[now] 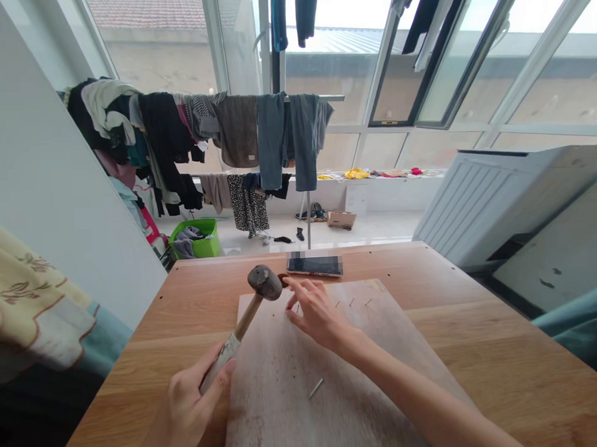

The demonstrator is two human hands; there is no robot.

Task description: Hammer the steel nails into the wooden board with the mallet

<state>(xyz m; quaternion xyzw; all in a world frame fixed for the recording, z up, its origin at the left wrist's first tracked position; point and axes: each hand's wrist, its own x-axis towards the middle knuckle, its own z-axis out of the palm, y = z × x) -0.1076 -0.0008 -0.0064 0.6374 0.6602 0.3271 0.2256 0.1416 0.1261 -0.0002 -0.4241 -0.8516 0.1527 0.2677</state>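
My left hand [188,406] is wrapped round the wooden handle of a hammer [255,299], whose dark round head hangs above the far left part of a pale wooden board [297,397]. My right hand [316,312] reaches across the board, its fingertips pinching an upright nail [290,309] right under the hammer head. Several more nails [353,302] stand in a row on the board to the right of that hand. One loose nail [316,387] lies flat near the board's middle.
The board lies on a wooden table [484,334]. A phone [314,265] lies at the table's far edge. Beyond stand a clothes rack [254,132] full of laundry, a green basket [196,239], windows, and a white cabinet [502,199] at the right.
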